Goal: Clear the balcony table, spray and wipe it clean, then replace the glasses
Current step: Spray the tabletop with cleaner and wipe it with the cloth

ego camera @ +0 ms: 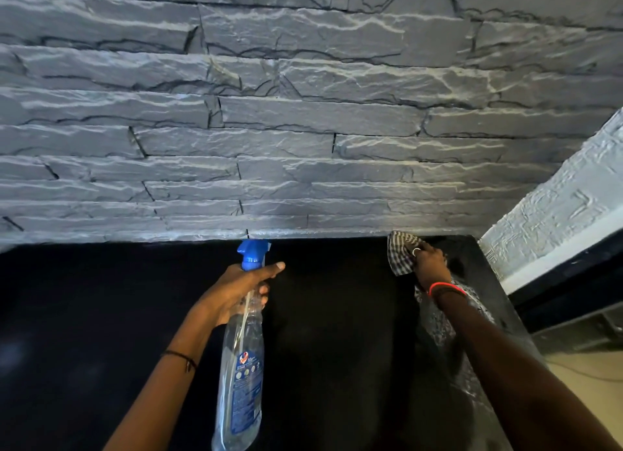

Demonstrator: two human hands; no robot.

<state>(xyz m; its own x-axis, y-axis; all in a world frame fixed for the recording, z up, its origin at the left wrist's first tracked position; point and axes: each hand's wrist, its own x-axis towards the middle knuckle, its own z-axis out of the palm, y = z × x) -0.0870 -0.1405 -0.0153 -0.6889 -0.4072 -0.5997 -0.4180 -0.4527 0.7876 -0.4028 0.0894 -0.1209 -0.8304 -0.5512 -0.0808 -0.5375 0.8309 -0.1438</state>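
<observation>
The black table [320, 332] fills the lower half of the view and runs up to a stone wall. My left hand [236, 292] grips the neck of a clear spray bottle [241, 366] with a blue trigger head, held above the table's middle. My right hand [429, 260] holds a checked cloth [399, 255] down on the far right corner of the table. The glossy top mirrors my right arm and the cloth. No glasses are in view.
A grey stacked-stone wall [303, 130] rises directly behind the table. A white textured wall [556, 214] with a dark frame stands to the right. Pale floor [590, 376] shows past the table's right edge.
</observation>
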